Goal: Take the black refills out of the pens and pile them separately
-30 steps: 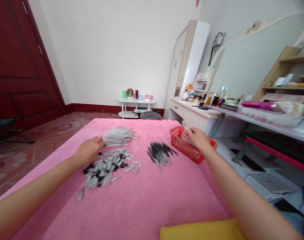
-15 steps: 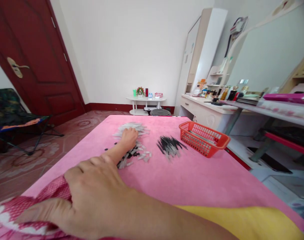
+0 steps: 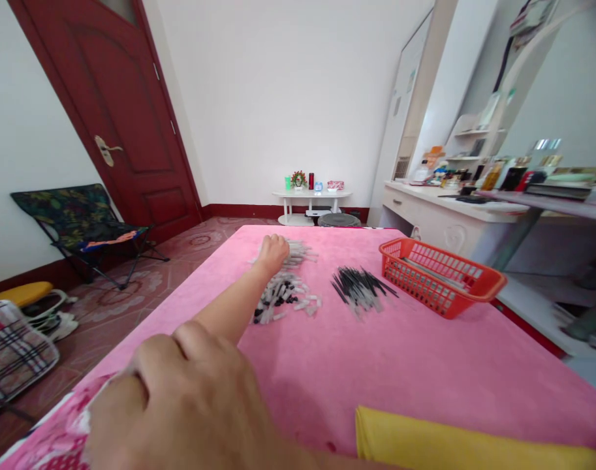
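My left arm stretches forward over the pink table cover (image 3: 400, 365). My left hand (image 3: 274, 253) rests at the far pile of long whitish sticks (image 3: 300, 251), its fingers curled and its fingertips hidden. Nearer lies a heap of short white and black tube-like pieces (image 3: 282, 297). To the right is a bunch of thin sticks (image 3: 360, 288), black at one end and pale at the other. My right hand (image 3: 180, 391) crosses in front, closed on a pink patterned sleeve (image 3: 65, 427) with white trim by my left arm; its thumb is hidden.
An orange-red basket (image 3: 442, 277) with pale sticks inside stands on the right of the table. Folded yellow cloth (image 3: 454, 440) lies at the near edge. Beyond are a folding chair (image 3: 82, 225), a small white table (image 3: 312, 194) and a crowded dressing table (image 3: 439, 205).
The view has swung left, so the table appears farther right. My right hand remains at the sleeve, its thumb now out of sight. My left hand's fingers look more curled.
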Demonstrator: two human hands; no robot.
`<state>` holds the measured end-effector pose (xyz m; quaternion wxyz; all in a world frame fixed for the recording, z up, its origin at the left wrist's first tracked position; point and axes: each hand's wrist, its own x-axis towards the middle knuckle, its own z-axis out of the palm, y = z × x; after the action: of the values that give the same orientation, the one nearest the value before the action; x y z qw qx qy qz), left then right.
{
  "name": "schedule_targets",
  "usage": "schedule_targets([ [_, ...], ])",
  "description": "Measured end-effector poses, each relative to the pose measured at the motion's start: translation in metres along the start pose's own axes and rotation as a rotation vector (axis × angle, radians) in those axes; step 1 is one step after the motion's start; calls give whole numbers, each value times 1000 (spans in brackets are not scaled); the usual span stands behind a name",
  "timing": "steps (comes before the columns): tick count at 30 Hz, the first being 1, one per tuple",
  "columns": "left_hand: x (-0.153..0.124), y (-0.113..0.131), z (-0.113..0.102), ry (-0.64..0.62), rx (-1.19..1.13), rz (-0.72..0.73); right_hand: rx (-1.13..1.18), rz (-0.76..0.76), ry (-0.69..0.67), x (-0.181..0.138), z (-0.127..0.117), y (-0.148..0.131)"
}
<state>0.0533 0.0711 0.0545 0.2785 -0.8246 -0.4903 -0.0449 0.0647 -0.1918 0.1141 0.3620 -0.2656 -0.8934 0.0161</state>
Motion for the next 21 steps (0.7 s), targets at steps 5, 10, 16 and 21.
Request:
schedule_targets([
  [5, -2, -26, -9, 17, -11, -93, 52, 267, 39, -6, -1, -9],
  [10, -1, -61, -18, 26, -145, -384, 164, 465, -85, -13, -4, -10],
  [16, -8, -97, -19, -9, -299, -646, 248, 304, -158, -8, 27, -12],
  [21, -20, -115, -15, -12, -241, -650, 346, 231, -212, -23, 59, -21],
])
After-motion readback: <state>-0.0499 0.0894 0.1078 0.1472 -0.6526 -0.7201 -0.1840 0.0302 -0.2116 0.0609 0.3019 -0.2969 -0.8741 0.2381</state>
